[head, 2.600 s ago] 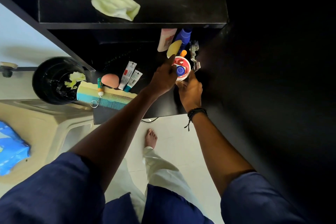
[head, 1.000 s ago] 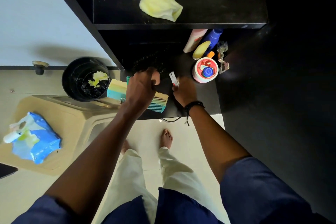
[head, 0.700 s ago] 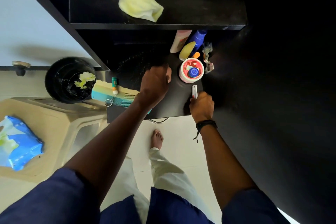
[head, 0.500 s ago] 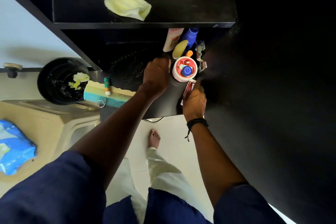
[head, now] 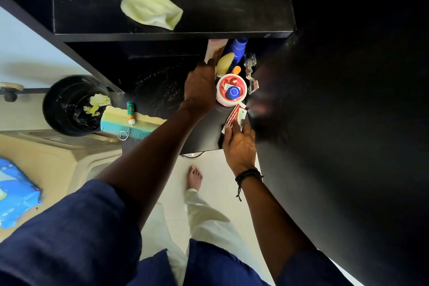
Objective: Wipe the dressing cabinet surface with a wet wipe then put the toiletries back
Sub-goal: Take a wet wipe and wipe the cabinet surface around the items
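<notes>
On the black cabinet surface [head: 162,90], the left hand [head: 200,87] reaches toward the back right corner, palm down, fingers curled beside a round tub [head: 231,91] with a pink-and-red lid. Whether those fingers hold anything cannot be told — the back of the hand hides them. The right hand [head: 239,144] sits at the front edge of the surface and pinches two small tubes [head: 235,117], one red and one white, whose far ends lie just beside the tub.

Behind the tub stands a cluster of toiletries under the upper shelf [head: 209,18]: a blue bottle [head: 238,50], a pale peach bottle [head: 214,50], a yellow bottle [head: 225,64] leaning in front of them, a small orange cap [head: 236,69], and some clear shiny pieces [head: 250,69] to the right, too small to make out.

At the left edge of the surface lies a wide comb [head: 130,123], yellow fading to teal, with a metal ring [head: 123,134] at its teeth and a small green-and-orange stick [head: 131,112] resting across it.

A crumpled pale yellow wipe [head: 151,10] lies on the upper shelf, well apart from both hands. Left of the cabinet, on the floor, a black bin [head: 74,104] holds more crumpled pale wipes. A blue pack [head: 16,195] rests on a beige plastic stool [head: 65,162] at the lower left — near the person's dark blue sleeve [head: 69,239].
</notes>
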Motion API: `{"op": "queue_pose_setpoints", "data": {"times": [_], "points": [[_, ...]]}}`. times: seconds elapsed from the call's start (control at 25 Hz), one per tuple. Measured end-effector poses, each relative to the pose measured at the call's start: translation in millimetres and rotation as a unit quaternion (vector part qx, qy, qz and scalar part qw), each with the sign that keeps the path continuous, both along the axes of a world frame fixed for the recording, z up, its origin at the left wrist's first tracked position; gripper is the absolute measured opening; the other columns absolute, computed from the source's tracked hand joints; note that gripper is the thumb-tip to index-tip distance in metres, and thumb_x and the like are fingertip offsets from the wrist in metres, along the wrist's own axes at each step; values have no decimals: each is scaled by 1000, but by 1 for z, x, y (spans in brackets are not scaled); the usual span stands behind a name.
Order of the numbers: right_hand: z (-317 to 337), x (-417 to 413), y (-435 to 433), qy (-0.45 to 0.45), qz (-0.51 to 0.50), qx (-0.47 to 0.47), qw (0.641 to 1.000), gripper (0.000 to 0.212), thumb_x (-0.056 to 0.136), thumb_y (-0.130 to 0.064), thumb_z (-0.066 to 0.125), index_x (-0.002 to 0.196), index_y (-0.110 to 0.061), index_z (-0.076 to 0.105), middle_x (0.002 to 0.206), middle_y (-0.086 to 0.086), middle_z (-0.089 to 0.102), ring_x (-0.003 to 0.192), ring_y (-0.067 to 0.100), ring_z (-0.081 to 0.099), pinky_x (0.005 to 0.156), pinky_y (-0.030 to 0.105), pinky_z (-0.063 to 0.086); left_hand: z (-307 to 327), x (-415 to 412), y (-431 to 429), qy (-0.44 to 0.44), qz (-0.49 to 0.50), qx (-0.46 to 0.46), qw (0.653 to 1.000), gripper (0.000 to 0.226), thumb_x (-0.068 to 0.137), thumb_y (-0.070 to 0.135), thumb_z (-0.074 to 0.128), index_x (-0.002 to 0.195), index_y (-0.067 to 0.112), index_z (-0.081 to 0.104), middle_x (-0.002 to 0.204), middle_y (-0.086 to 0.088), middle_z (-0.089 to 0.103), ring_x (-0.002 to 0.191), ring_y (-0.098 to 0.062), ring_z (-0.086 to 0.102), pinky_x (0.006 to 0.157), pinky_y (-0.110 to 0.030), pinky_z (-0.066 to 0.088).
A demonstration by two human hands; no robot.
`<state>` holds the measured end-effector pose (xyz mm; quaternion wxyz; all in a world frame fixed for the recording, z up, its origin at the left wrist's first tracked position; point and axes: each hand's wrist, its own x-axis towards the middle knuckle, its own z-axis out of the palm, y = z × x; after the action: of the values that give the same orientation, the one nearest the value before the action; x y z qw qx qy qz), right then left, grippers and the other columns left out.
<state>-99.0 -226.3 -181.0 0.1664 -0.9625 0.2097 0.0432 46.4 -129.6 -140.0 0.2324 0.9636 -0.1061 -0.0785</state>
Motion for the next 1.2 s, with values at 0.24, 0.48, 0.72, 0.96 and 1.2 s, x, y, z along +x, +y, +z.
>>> {"op": "queue_pose_setpoints", "data": {"times": [0.24,0.48,0.72,0.96,1.2], "points": [[-5,8,-9,45,-3,6,999,47,94,-20,50,139,-7,45,136,19,49,115,35,51,96,43,50,3,4,1,-23,20,5,1000,35,97,21,44,129,8,47,121,-16,58,112,-32,55,95,-39,41],[-8,7,-17,59,8,-11,998,48,97,-15,46,144,-10,39,140,14,45,119,31,47,100,41,48,-1,7,-8,-27,40,-42,998,33,97,18,46,129,7,49,120,-18,59,109,-34,57,94,-40,42],[8,7,-12,-24,21,-2,1000,44,93,-18,54,136,-8,50,133,19,53,115,36,52,94,47,52,-4,8,-4,-34,32,-61,997,33,95,22,50,126,9,52,117,-17,62,105,-33,61,91,-42,50],[13,13,14,-51,57,60,995,42,95,-30,53,132,-12,53,137,11,53,126,32,49,105,46,45,1,-12,22,-3,27,-93,995,52,92,22,53,140,9,39,135,-16,50,122,-34,49,102,-41,40],[9,19,67,-18,185,154,970,49,87,-37,64,128,-11,56,124,10,60,117,25,53,97,30,46,2,-54,88,-10,113,-67,991,42,90,25,57,130,16,48,128,-11,55,115,-31,52,92,-41,47]]}}
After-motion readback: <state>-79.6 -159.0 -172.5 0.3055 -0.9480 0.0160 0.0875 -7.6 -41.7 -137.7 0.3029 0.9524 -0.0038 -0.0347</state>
